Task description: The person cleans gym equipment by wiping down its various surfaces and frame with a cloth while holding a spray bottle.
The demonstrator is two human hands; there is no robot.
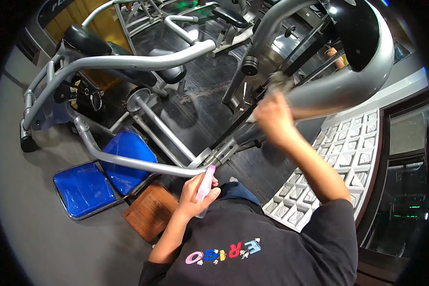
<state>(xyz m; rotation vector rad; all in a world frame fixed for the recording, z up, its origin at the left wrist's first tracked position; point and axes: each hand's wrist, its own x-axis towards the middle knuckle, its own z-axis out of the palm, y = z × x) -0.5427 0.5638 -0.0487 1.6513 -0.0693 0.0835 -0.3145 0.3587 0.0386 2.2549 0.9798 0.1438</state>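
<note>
My left hand (pixel 190 199) is wrapped round a spray bottle (pixel 205 186) with a pink top, held in front of my body beside a silver tube of a gym machine. The bottle's lower part is mostly hidden by my fingers. Farther forward on the right, my right hand (pixel 273 117) grips a greyish cloth (pixel 282 83), both smeared by motion. That cloth lies at or against the thick silver frame (pixel 338 90) of the machine; I cannot tell exactly where it touches.
A long curved silver bar (pixel 143 62) and black pads (pixel 86 40) stand at the left. Blue padded seats (pixel 83 188) and a wooden box (pixel 151 209) sit below them. A white panel with raised shapes (pixel 336 157) and a dark-framed window (pixel 407 176) line the right.
</note>
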